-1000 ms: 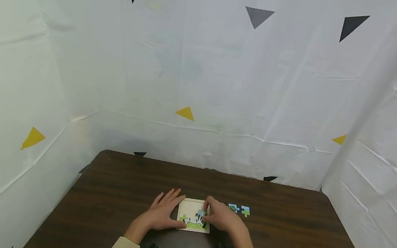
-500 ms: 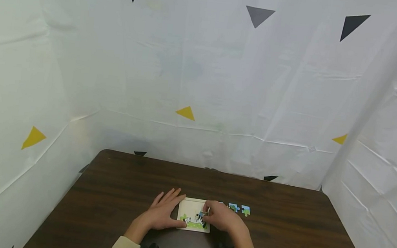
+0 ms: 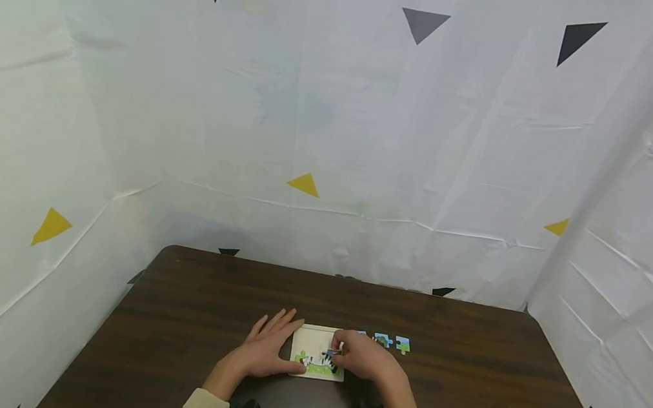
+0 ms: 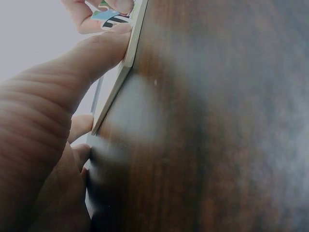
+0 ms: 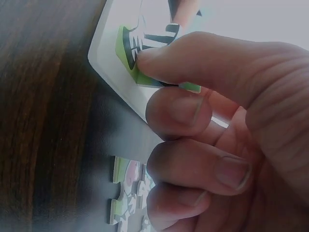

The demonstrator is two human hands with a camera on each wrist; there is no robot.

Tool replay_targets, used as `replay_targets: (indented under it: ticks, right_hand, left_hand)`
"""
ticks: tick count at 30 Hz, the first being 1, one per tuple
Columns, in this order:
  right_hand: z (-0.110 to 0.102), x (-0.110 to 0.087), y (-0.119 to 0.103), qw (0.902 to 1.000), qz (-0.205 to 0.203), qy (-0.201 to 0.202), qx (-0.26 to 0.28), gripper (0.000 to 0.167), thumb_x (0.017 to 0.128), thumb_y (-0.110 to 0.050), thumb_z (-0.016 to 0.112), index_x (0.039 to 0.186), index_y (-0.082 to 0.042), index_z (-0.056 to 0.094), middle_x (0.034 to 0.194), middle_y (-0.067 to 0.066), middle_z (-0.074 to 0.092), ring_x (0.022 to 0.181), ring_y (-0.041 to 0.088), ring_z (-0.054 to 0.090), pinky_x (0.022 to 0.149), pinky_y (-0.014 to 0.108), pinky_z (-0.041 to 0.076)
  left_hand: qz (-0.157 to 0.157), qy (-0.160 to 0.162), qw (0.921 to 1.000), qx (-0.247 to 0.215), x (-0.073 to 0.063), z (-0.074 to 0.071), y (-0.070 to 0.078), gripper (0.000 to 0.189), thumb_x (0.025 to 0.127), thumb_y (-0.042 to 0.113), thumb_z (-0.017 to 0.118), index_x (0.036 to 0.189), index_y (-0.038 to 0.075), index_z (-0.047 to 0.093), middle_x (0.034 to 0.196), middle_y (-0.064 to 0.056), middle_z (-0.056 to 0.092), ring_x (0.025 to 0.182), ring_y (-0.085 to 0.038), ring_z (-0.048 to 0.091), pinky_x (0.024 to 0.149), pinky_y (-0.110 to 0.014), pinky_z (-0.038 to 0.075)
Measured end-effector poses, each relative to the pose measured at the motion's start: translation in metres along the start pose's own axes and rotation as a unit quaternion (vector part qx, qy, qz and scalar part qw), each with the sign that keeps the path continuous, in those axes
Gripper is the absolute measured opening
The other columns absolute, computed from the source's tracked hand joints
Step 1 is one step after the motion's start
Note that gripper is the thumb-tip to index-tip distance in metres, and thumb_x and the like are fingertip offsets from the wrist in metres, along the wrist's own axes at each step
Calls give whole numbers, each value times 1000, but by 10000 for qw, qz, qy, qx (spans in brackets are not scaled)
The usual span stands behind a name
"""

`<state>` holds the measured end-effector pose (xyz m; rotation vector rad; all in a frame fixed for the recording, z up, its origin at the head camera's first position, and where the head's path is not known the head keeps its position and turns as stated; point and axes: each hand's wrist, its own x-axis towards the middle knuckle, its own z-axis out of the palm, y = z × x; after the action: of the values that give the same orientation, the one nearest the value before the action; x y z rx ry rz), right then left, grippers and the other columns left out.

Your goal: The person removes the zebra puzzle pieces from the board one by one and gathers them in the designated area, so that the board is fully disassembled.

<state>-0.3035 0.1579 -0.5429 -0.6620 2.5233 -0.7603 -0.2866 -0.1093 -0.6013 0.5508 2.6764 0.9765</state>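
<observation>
A shallow pale puzzle tray [image 3: 309, 338] lies on the table with zebra-and-grass pieces [image 3: 318, 365] along its near side. My left hand [image 3: 263, 353] is spread at the tray's left, its thumb [image 4: 91, 58] on the near edge and fingertips by the far left corner. My right hand [image 3: 368, 358] pinches a puzzle piece [image 4: 108, 18] between thumb and forefinger, above the tray's right part. That piece shows blue and black-and-white stripes. In the right wrist view the right thumb [image 5: 188, 60] covers part of the zebra picture, and the other fingers are curled.
Loose puzzle pieces [image 3: 382, 340] lie on the dark wooden table [image 3: 463, 371] just beyond the right hand, which partly hides them. Another loose piece [image 3: 403, 345] sits to their right. A white sheet [image 3: 367, 136] with triangles hangs behind the table and along both sides.
The pinched piece has tilted and turned slightly in my right fingers. My right hand has dipped a little, uncovering a bit of a loose piece behind it. The left hand stays put.
</observation>
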Motion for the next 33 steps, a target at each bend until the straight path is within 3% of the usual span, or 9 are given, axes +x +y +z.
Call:
replay_targets:
  ticks: [7,15,23,33]
  right_hand:
    - [0,0,-3,9998,113,63,-146,8,101,-15,73,97,-15,67,80,-1,59,63,14,48,58,33,39]
    - [-1,-1,-6,9997,178,50,-187,6,101,-17,74,100,-14,69,81,0,61,63,14,49,58,33,40]
    - [-13,-7,-11,9991,69,407,-80,3,100,-15,75,101,-12,76,87,-3,71,68,13,60,62,34,51]
    - [-30,-29,-7,9976,-56,673,158,24,109,-9,59,122,0,77,87,8,75,72,22,70,61,33,52]
  left_hand:
    - [41,95,9999,-115,6,10,-13,108,85,76,76,169,21,38,181,-8,21,169,-36,14,133,-68,1]
    - [58,30,9999,-105,0,1,-2,106,87,71,77,169,18,37,181,-12,22,168,-39,15,132,-70,2]
    - [122,35,9998,-177,-5,-2,2,107,87,72,77,170,17,36,181,-15,21,168,-43,14,130,-72,1]
    - [107,96,9997,-177,1,4,-5,110,85,76,77,170,20,36,181,-11,20,169,-40,13,132,-69,0]
